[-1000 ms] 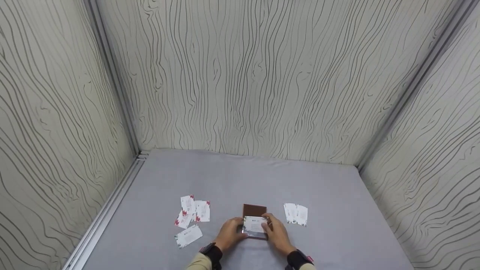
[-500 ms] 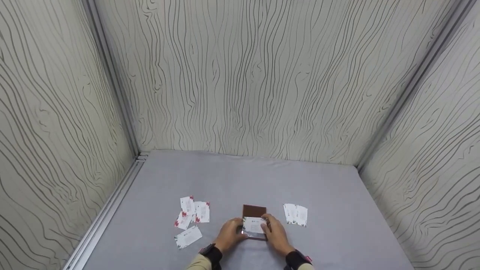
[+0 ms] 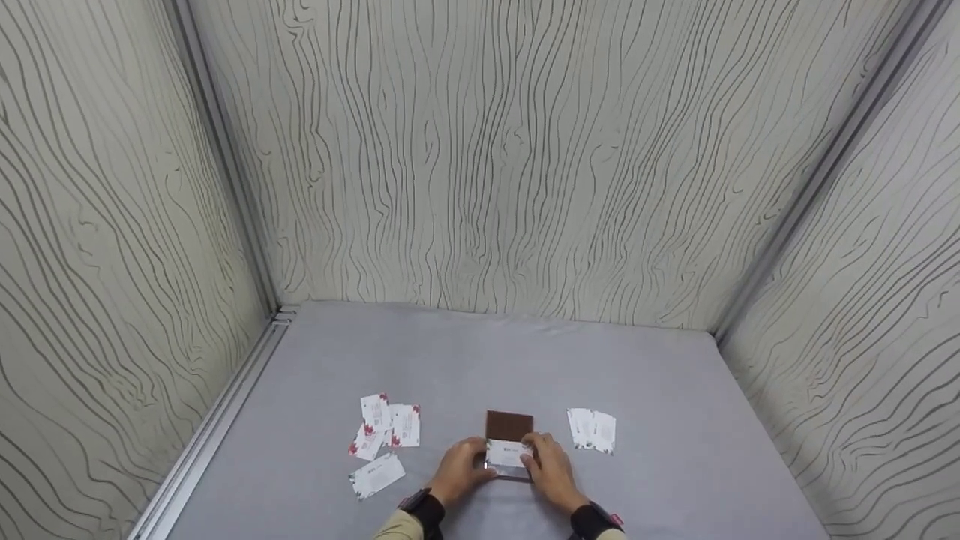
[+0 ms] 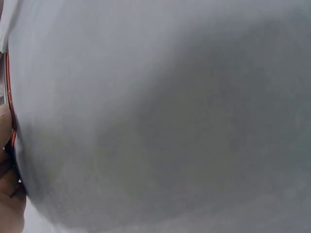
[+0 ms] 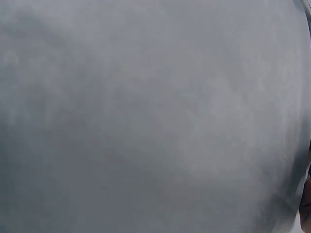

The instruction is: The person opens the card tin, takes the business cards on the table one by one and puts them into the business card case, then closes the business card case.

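A brown card holder (image 3: 510, 424) lies open in front of me, its clear pocket towards me. My left hand (image 3: 457, 468) grips the holder's left edge, thumb near the lower corner. A white business card (image 3: 505, 453) with a leafy print at its corners lies over the pocket, its lower part behind the clear sheet. My right hand (image 3: 553, 471) pinches the card at its right side, with the thumb on its face. In the left wrist view, only the holder's reddish-brown edge (image 4: 9, 87) and a few fingers (image 4: 6, 124) show at the far left.
Left of the holder lie several white cards with red flowers (image 3: 406, 425), overlapping in a loose group. One green-cornered card (image 3: 377, 475) lies nearer me. Overlapping white cards (image 3: 592, 430) lie to the right. Grey cloth (image 3: 480, 360) covers the table, with patterned walls (image 3: 480, 150) around it.
The business card has slid towards me, deeper into the clear pocket, baring more of the brown holder above it. My right hand moved down with it; my left hand stayed on the holder.
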`<state>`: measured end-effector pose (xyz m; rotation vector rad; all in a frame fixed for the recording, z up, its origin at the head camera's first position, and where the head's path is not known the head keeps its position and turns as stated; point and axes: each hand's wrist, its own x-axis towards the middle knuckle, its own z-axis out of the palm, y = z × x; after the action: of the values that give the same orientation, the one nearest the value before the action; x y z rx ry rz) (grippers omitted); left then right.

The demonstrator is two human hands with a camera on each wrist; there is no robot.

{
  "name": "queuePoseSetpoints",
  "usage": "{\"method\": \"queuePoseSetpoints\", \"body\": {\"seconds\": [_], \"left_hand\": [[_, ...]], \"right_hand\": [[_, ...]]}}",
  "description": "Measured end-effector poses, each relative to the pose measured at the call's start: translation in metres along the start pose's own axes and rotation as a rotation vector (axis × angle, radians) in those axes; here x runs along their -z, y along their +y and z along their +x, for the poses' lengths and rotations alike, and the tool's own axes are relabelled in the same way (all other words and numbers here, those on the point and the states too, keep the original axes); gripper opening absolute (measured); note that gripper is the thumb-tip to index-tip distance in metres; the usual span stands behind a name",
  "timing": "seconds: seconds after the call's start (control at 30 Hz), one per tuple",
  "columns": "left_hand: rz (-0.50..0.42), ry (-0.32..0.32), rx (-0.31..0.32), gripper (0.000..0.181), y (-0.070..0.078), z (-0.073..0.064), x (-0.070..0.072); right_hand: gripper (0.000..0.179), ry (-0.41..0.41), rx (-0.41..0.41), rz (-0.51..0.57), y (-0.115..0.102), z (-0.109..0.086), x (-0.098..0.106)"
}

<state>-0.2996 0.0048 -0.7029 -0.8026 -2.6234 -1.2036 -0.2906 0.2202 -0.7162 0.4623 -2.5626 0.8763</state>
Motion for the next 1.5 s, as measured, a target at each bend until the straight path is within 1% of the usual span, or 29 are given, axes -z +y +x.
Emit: {"method": "queuePoseSetpoints", "body": {"seconds": [0.07,0.13,0.3,0.37,0.5,0.6,0.73,0.83,1.03,1.27,1.5], "left_hand": [[0.008,0.007,0.002,0.034,0.0001,-0.0001,0.0006],[0.012,0.011,-0.011,0.034,-0.0003,-0.0004,0.0007],[0.009,0.011,-0.011,0.037,-0.0005,-0.0021,0.0002],[0.004,0.007,0.005,0.038,-0.0002,-0.0024,-0.0001],[0.009,0.015,0.000,0.040,-0.0002,-0.0027,-0.0008],[0.022,0.015,0.001,0.042,-0.0002,-0.0036,-0.0014],[0.024,0.015,0.011,0.043,0.0000,-0.0055,-0.0018],[0.019,0.024,0.004,0.043,-0.0011,-0.0056,-0.0025],[0.019,0.035,-0.002,0.040,-0.0027,-0.0045,-0.0032],[0.010,0.039,0.002,0.041,-0.0017,-0.0045,-0.0014],[0.010,0.014,0.027,0.041,-0.0018,-0.0024,-0.0013]], "right_hand": [[0.021,0.011,0.026,-0.005,0.0004,-0.0009,-0.0007],[0.021,0.017,0.037,-0.008,0.0003,-0.0017,-0.0010],[0.017,-0.003,0.011,-0.010,-0.0008,-0.0029,-0.0004],[0.015,-0.008,0.005,-0.010,-0.0014,-0.0029,-0.0003],[0.012,-0.012,-0.001,-0.019,-0.0035,-0.0022,0.0002],[0.011,-0.040,-0.021,-0.029,-0.0050,-0.0020,0.0013],[0.008,-0.084,-0.071,-0.031,-0.0069,-0.0020,0.0024],[0.006,-0.091,-0.088,-0.040,-0.0073,-0.0022,0.0026],[0.006,-0.082,-0.066,-0.045,-0.0059,-0.0033,0.0025],[0.007,-0.113,-0.102,-0.022,-0.0066,-0.0034,0.0024],[0.004,-0.084,-0.051,-0.010,-0.0071,-0.0033,0.0049]]}}
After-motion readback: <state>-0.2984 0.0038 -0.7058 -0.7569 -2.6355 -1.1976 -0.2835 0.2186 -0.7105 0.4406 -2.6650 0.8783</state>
